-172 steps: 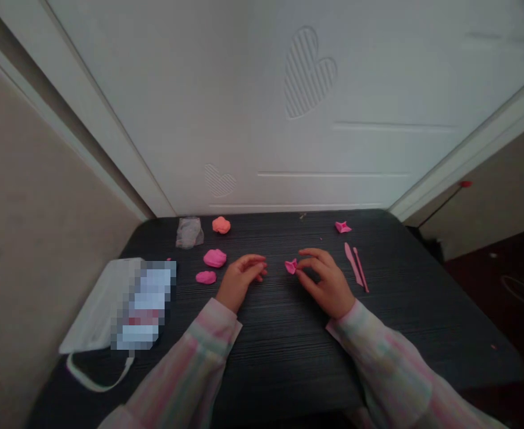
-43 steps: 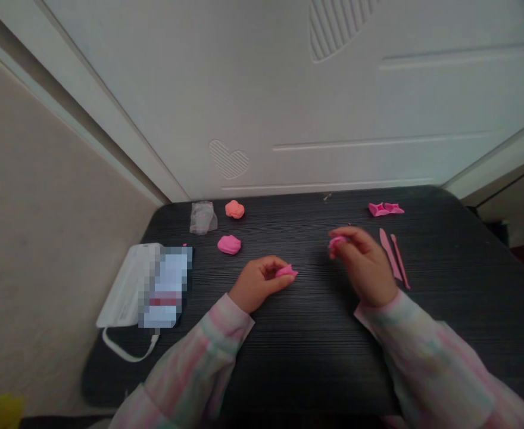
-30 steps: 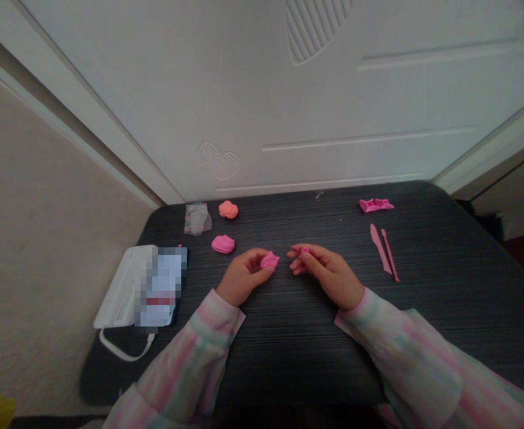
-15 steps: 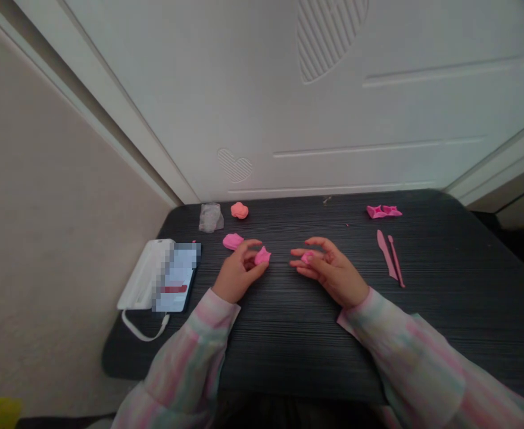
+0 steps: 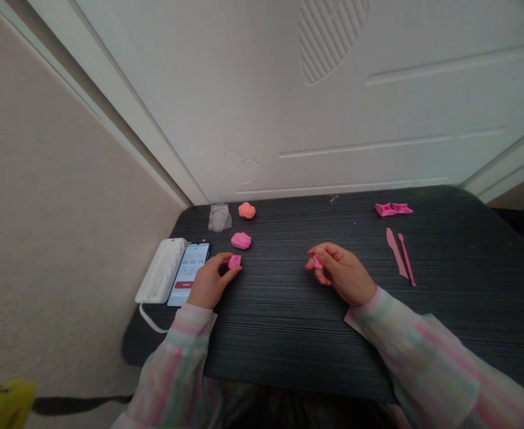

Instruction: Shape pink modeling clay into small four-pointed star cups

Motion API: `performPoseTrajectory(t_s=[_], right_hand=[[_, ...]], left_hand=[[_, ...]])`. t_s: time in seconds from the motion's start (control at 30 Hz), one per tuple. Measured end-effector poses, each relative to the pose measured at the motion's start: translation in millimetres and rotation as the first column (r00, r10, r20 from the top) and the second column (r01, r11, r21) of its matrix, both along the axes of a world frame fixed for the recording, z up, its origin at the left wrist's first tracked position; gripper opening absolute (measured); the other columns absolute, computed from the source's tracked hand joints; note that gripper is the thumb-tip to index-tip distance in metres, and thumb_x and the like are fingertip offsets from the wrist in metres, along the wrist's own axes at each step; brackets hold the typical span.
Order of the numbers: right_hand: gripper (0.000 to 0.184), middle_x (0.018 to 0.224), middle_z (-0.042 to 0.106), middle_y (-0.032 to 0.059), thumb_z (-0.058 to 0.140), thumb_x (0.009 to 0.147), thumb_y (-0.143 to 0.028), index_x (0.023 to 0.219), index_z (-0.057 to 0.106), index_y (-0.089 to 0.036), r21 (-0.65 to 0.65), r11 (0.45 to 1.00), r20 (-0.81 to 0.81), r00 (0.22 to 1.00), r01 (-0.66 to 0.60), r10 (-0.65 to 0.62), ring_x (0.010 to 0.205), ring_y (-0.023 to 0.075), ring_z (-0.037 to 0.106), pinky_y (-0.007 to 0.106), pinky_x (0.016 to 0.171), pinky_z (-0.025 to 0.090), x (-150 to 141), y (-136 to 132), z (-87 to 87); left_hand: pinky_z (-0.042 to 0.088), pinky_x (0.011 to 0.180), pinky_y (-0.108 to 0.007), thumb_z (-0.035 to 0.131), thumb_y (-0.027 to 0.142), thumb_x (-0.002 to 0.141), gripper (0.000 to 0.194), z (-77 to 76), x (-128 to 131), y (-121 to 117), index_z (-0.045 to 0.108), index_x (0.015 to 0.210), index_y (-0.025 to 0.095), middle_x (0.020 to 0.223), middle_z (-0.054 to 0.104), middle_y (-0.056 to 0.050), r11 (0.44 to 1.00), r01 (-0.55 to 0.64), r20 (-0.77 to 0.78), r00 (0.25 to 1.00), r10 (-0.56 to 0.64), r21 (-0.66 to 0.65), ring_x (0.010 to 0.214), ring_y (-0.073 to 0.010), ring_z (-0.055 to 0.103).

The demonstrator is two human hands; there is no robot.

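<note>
Between the thumb and fingers of my left hand (image 5: 209, 280) is a small pink piece of modelling clay (image 5: 234, 261). My right hand (image 5: 343, 271) pinches another bit of pink clay (image 5: 317, 262) over the middle of the dark table (image 5: 280, 333). A larger pink clay lump (image 5: 241, 241) lies just beyond my left fingertips, apart from them. Behind it sits an orange clay lump (image 5: 246, 210). Two joined or touching pink shaped clay pieces (image 5: 393, 209) rest at the back right.
A pink plastic knife (image 5: 396, 252) and a thin pink stick tool (image 5: 407, 260) lie right of my right hand. On the left are a phone (image 5: 189, 275), a white power bank (image 5: 160, 271) with a cable, and a crumpled clear wrapper (image 5: 220, 218). A white panel (image 5: 262, 95) rises behind the table.
My left hand has moved left with its clay piece, away from my right hand and the larger pink lump. My right fingers have closed more around their bit. The view has shifted slightly.
</note>
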State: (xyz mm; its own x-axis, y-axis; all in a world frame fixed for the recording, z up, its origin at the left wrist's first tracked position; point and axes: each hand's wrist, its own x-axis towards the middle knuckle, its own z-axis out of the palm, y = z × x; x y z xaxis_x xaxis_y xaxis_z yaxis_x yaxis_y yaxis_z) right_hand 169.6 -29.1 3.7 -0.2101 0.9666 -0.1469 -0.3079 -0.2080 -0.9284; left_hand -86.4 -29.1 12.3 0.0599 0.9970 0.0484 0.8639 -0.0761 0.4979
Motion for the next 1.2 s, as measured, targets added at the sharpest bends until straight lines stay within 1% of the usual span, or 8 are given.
performPoseTrajectory(t_s=[0.17, 0.33, 0.6, 0.77, 0.87, 0.97, 1.1, 1.2], right_hand=[[0.02, 0.075, 0.06, -0.0019, 0.06, 0.069, -0.027, 0.085, 0.053, -0.018, 0.043, 0.999, -0.042, 0.999, -0.006, 0.008, 0.049, 0.0022, 0.051, 0.015, 0.043, 0.04, -3, 3, -4.2], [0.022, 0.08, 0.06, 0.0, 0.058, 0.07, -0.026, 0.088, 0.049, -0.018, -0.072, 0.997, -0.015, 1.0, 0.001, -0.002, 0.068, 0.0085, 0.061, 0.02, 0.06, 0.05, -6, 2, -0.9], [0.015, 0.071, 0.06, -0.0002, 0.052, 0.074, -0.022, 0.087, 0.045, -0.017, -0.156, 0.988, 0.028, 1.0, 0.012, -0.007, 0.062, 0.0095, 0.063, 0.021, 0.058, 0.052, -6, -1, 7.7], [0.015, 0.073, 0.061, -0.001, 0.049, 0.073, -0.016, 0.085, 0.041, -0.02, -0.195, 0.98, 0.0, 1.0, 0.027, -0.028, 0.062, 0.0107, 0.064, 0.022, 0.057, 0.053, -7, -1, 7.8], [0.018, 0.078, 0.062, -0.0008, 0.049, 0.072, -0.015, 0.086, 0.04, -0.021, -0.2, 0.98, -0.047, 0.999, 0.005, -0.014, 0.063, 0.0108, 0.064, 0.023, 0.057, 0.053, -7, -1, 6.0], [0.023, 0.086, 0.062, -0.0001, 0.05, 0.069, -0.014, 0.088, 0.039, -0.022, -0.19, 0.982, -0.107, 0.994, -0.02, 0.0, 0.06, 0.0093, 0.063, 0.023, 0.055, 0.053, -5, 0, 4.3], [0.032, 0.105, 0.057, 0.0017, 0.051, 0.067, -0.015, 0.094, 0.037, -0.026, -0.148, 0.988, -0.145, 0.988, 0.035, -0.057, 0.064, 0.0089, 0.063, 0.025, 0.057, 0.053, -3, 0, 2.2], [0.041, 0.117, 0.049, 0.0036, 0.052, 0.068, -0.016, 0.103, 0.035, -0.03, -0.127, 0.991, -0.145, 0.988, 0.031, -0.05, 0.077, 0.0116, 0.062, 0.029, 0.062, 0.053, -3, -1, -0.6]], left_hand=[[0.041, 0.079, -0.035, 0.047, 0.042, 0.075, 0.032, -7.6, 0, 7, 0.061, 0.088, 0.015, 0.087, 0.063, -0.007, 0.986, 0.088, -0.165, 0.984, -0.063, 0.144, 0.086, -0.0203, 0.053], [0.039, 0.085, -0.038, 0.045, 0.039, 0.077, 0.033, -13.4, 0, 7, 0.063, 0.088, 0.015, 0.098, 0.06, -0.01, 0.952, 0.152, -0.34, 0.939, -0.056, 0.264, 0.094, -0.023, 0.048], [0.04, 0.085, -0.037, 0.046, 0.037, 0.077, 0.035, -17.5, -2, 8, 0.059, 0.096, 0.011, 0.098, 0.06, -0.011, 0.935, 0.138, -0.327, 0.945, -0.025, 0.328, 0.093, -0.0223, 0.05], [0.037, 0.088, -0.038, 0.047, 0.032, 0.077, 0.032, 0.7, 17, 1, 0.055, 0.1, 0.012, 0.101, 0.057, -0.011, 0.898, 0.095, -0.169, 0.985, -0.023, 0.429, 0.097, -0.0214, 0.049], [0.041, 0.084, -0.033, 0.045, 0.029, 0.078, 0.03, 13.5, 51, -4, 0.054, 0.102, 0.014, 0.101, 0.058, -0.009, 0.941, 0.144, 0.055, 0.984, -0.169, 0.307, 0.095, -0.0187, 0.051], [0.046, 0.07, -0.027, 0.047, 0.03, 0.077, 0.029, 17.2, 89, -3, 0.054, 0.102, 0.017, 0.093, 0.06, -0.007, 0.956, 0.277, 0.314, 0.903, -0.294, 0.097, 0.081, -0.0154, 0.055], [0.046, 0.065, -0.026, 0.054, 0.031, 0.072, 0.029, 11.4, 117, 9, 0.058, 0.097, 0.018, 0.089, 0.061, -0.005, 0.96, 0.278, 0.527, 0.822, -0.217, -0.039, 0.072, -0.0137, 0.057], [0.046, 0.07, -0.027, 0.055, 0.029, 0.071, 0.026, 5.7, 121, 17, 0.061, 0.092, 0.016, 0.087, 0.064, -0.005, 0.913, 0.377, 0.677, 0.714, -0.179, -0.156, 0.078, -0.0154, 0.058]])
